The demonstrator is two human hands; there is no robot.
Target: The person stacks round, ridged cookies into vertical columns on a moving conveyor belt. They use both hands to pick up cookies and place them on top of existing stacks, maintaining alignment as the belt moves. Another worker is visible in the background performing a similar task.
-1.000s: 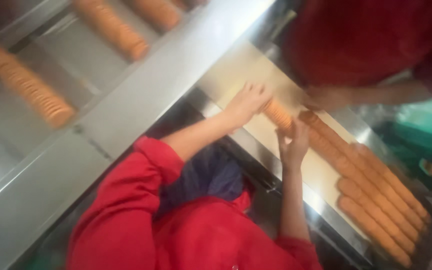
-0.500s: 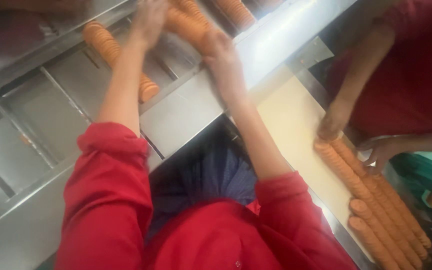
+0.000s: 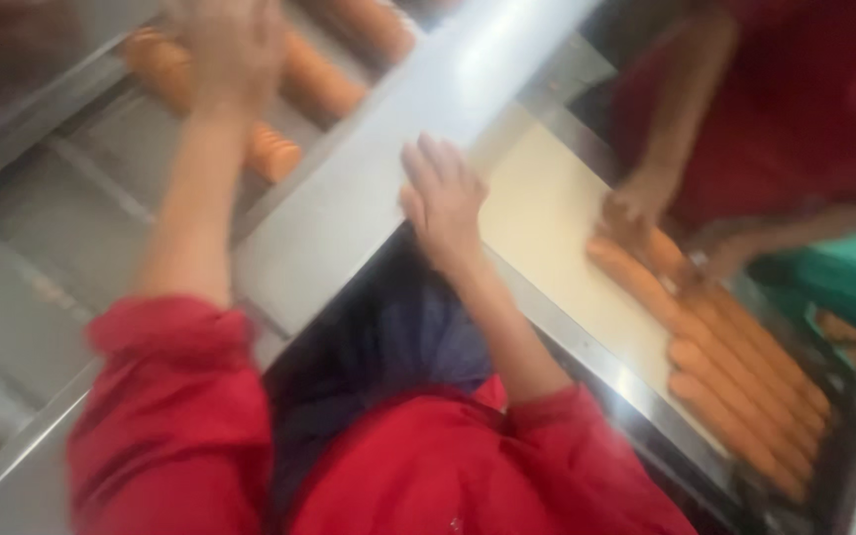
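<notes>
My left hand (image 3: 225,50) is up at eleven o'clock over the long row of round orange biscuits stacked on edge (image 3: 284,89) in the steel channel; it is too blurred for me to tell whether the fingers have closed on any biscuits. My right hand (image 3: 445,198) lies at twelve o'clock on the broad brushed-steel rail (image 3: 349,213), fingers spread flat and holding nothing. To do this well I judge both palms should press a short stack from its two ends, so the discs stay on edge and none tip out.

At three o'clock a cream flat belt counter (image 3: 547,218) carries several packed rows of orange biscuits (image 3: 745,386) running to four o'clock. Another person's hand (image 3: 641,203), from a red-sleeved co-worker, touches the near end of those rows. The room is a metal production line, green plastic at the right edge
</notes>
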